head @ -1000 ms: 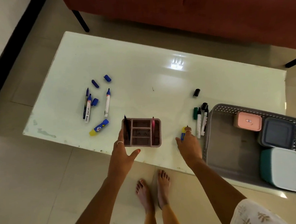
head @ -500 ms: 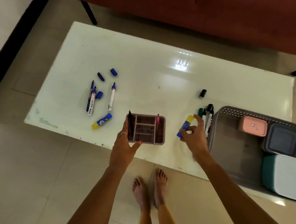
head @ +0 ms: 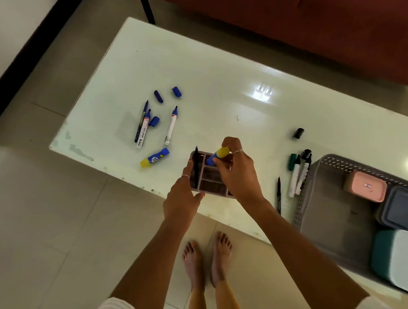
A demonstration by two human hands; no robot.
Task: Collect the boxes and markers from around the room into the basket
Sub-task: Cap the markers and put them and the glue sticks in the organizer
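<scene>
My right hand [head: 236,171] pinches a blue and yellow glue stick [head: 218,155] above the brown compartment tray [head: 209,178] at the table's near edge. My left hand [head: 183,198] holds the tray's left side, where a dark marker [head: 196,167] stands. A second glue stick [head: 154,157] and several blue markers [head: 170,125] with loose blue caps [head: 176,91] lie on the left of the table. Green and black markers [head: 298,174] lie beside the grey basket [head: 322,208], which holds a pink box [head: 367,186], a grey box [head: 406,209] and a teal box [head: 406,262].
The white glossy table [head: 217,81] stands in front of a red sofa [head: 309,21]. A loose black cap [head: 298,133] and a thin black pen [head: 278,192] lie near the basket. My bare feet [head: 207,257] stand on beige floor tiles below the table edge.
My right hand picked the glue stick up from beside the basket and carried it left, over the tray. My left hand stayed on the tray.
</scene>
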